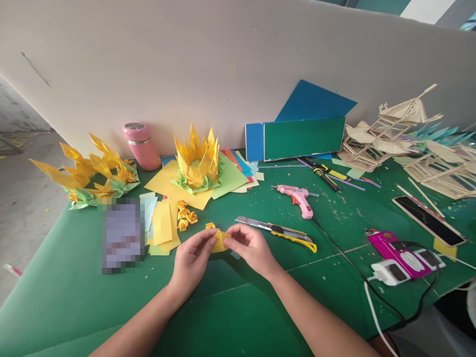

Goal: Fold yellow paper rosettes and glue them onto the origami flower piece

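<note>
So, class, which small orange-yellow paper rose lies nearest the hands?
The lone rose by the left hand; the other roses cluster beside the yellow sheets.

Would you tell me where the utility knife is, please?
In the head view, the utility knife lies right of centre on the table, between the pink glue gun and the right hand.

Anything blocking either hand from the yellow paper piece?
Nothing visible: the left hand and right hand hold the yellow paper piece. The box cutter lies beyond the right hand, not between it and the paper.
</note>
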{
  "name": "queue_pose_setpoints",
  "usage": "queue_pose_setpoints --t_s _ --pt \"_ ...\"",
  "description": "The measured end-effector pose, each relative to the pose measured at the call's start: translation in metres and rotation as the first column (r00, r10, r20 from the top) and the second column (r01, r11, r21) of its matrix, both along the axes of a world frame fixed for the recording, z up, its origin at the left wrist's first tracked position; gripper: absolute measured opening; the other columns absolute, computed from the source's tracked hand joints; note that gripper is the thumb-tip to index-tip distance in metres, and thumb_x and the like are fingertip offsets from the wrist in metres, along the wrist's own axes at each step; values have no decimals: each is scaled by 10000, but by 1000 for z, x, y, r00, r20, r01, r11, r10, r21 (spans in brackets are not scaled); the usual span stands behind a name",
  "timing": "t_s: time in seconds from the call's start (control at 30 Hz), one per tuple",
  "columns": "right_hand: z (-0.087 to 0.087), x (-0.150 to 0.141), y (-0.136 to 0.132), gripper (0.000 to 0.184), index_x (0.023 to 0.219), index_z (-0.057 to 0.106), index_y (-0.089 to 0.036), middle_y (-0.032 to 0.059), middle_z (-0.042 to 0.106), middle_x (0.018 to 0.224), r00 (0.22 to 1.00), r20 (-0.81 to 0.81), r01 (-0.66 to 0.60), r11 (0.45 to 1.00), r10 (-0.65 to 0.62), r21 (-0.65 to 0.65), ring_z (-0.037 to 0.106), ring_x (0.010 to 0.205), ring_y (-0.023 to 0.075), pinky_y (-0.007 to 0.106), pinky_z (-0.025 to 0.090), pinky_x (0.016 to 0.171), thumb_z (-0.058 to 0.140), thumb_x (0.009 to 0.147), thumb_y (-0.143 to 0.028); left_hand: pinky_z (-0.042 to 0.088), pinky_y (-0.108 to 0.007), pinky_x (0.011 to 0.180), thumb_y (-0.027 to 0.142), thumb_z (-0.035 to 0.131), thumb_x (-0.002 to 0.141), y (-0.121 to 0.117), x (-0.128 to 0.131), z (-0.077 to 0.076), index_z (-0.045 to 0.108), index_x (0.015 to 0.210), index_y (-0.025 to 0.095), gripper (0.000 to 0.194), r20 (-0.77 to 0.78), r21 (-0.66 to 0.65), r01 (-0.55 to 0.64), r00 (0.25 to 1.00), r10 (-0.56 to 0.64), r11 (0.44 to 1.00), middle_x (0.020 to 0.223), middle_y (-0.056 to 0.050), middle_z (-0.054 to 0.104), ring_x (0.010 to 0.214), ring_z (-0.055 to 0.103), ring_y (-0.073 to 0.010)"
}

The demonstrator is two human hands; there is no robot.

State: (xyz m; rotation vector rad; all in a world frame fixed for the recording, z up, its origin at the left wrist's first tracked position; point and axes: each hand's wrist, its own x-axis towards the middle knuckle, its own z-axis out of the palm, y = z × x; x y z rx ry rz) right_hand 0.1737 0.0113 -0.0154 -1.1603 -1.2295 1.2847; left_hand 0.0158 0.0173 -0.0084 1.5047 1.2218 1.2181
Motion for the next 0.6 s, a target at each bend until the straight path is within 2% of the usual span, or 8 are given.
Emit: queue_pose_setpoints --t_s 0.1,0.23,0.5,0.6 --pt "-1 -1 -1 262 705 590 -190 -13 595 646 999 50 -2 1000 2 -5 562 596 130 264 478 590 690 717 -433 609 -301 677 398 690 698 -1 1 2 712 800 189 234 44 -65 19 999 -16 998 819 -64 774 730 731 -220" --pt "0 -3 -3 243 679 600 -188 -8 607 636 994 113 3 998 -10 61 562 582 129 255 469 562 677 740 -410 596 -272 606 425 711 664 -1 3 6 695 684 194 232 42 -112 -5 999 10 994 684 -36 749 612 702 -188" --pt "3 -6 -6 187 659 567 -193 5 611 655 986 164 2 986 -30 165 561 594 131 248 462 555 624 768 -334 536 -244 567 388 702 673 -3 1 11 706 630 202 191 15 -89 -45 999 46 995 632 -26 713 602 645 -168" --pt "7 -7 -7 197 645 556 -194 -3 591 637 986 167 -19 989 -6 146 531 563 121 239 438 525 626 761 -336 517 -246 576 392 711 656 -3 0 10 709 628 196 198 52 -150 -52 997 60 987 635 -25 706 613 628 -168"
